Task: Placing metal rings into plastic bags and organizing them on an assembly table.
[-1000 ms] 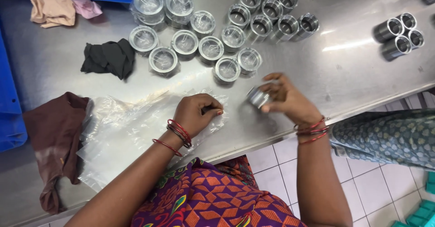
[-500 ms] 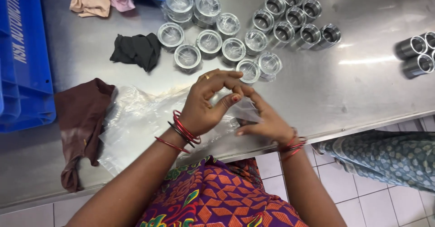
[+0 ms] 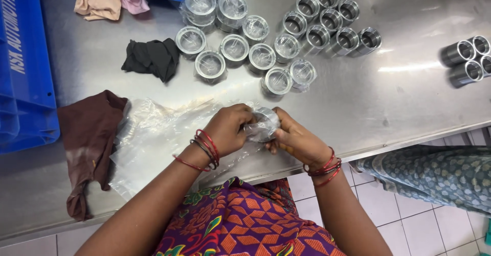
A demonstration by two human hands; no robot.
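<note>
My left hand (image 3: 229, 129) and my right hand (image 3: 296, 139) meet near the front edge of the steel table (image 3: 399, 97). Between them they grip a short metal cylinder (image 3: 264, 123) that sits inside a clear plastic bag. Both sets of fingers press on the bag around the part. A stack of clear plastic bags (image 3: 153, 143) lies flat just left of my left hand. Beyond my hands stand several bagged cylinders (image 3: 235, 47), and further back several bare cylinders (image 3: 327, 20).
A blue crate (image 3: 25, 72) fills the left side. A brown cloth (image 3: 92, 138) hangs over the table front, a black cloth (image 3: 151, 57) lies mid-table, a beige cloth (image 3: 99, 1) at the back. More bare cylinders (image 3: 468, 59) lie far right. Patterned fabric (image 3: 434, 176) shows below the table edge.
My right hand brought the cylinder from the right to my left hand, and both hands now hold it in a bag. The view has also shifted right.
</note>
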